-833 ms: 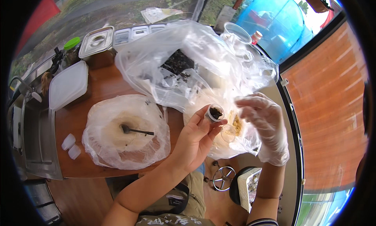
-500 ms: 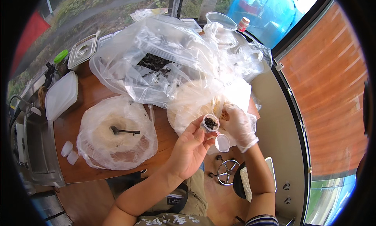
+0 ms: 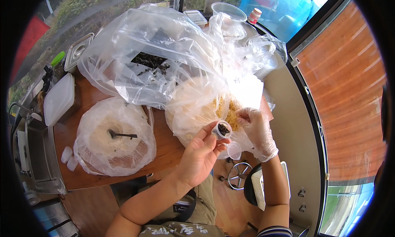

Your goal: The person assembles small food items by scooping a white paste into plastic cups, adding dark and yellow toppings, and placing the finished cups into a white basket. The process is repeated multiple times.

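- Cup (image 3: 216,134), small and clear, sits in the bare left hand (image 3: 200,150), pinched between the thumb on its near left side and the fingers behind and below.
- Its short axis runs up from that grip and leans a little right; the mouth faces up, showing dark flakes (image 3: 224,130) inside.
- Clear round lid (image 3: 234,150) hangs just below and right of the cup, beside the left fingertips.
- Gloved right hand (image 3: 258,132) is near, to the cup's right, fingers curled down toward yellow crumbs (image 3: 231,115); I cannot tell whether they pinch any.
- Those crumbs lie just beyond the cup, between the hands, in a plastic bag (image 3: 187,113).
- Farther, left of the left hand, a black spoon (image 3: 125,135) points its handle toward the grip.
- Farthest ahead and left, a large bag (image 3: 123,35) holds more dark flakes.
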`<state>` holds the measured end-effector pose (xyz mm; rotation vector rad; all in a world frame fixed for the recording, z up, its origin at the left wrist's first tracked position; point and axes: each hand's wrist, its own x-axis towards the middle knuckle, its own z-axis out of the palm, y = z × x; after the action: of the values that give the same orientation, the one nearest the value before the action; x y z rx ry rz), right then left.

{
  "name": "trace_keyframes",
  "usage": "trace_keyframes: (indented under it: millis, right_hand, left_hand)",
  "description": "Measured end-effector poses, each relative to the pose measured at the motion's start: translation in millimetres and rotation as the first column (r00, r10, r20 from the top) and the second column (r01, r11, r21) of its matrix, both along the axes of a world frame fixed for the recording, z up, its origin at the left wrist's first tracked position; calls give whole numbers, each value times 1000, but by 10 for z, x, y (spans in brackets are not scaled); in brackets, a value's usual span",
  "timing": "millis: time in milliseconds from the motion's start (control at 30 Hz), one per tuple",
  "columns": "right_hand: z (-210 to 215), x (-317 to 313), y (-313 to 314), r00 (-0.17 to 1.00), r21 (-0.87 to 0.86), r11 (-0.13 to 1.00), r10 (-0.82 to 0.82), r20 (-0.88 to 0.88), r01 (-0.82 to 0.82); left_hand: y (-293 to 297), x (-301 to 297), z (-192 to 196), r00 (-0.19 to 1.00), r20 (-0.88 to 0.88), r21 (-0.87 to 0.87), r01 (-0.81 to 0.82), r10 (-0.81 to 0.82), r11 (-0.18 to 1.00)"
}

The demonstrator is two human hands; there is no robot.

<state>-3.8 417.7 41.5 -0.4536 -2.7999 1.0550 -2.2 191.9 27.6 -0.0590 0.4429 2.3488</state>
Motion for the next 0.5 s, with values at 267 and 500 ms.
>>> trace_keyframes:
  millis: [267,500]
  right_hand:
    - [34,-23,13,1000,-304,953,-19,-16,13]
    - [365,-30,-56,992,-593,804,-104,-69,43]
  left_hand:
    - [37,-9,-6,1000,10,-46,-4,4,999]
    - [77,-32,-34,1000,-1,-54,-9,9,998]
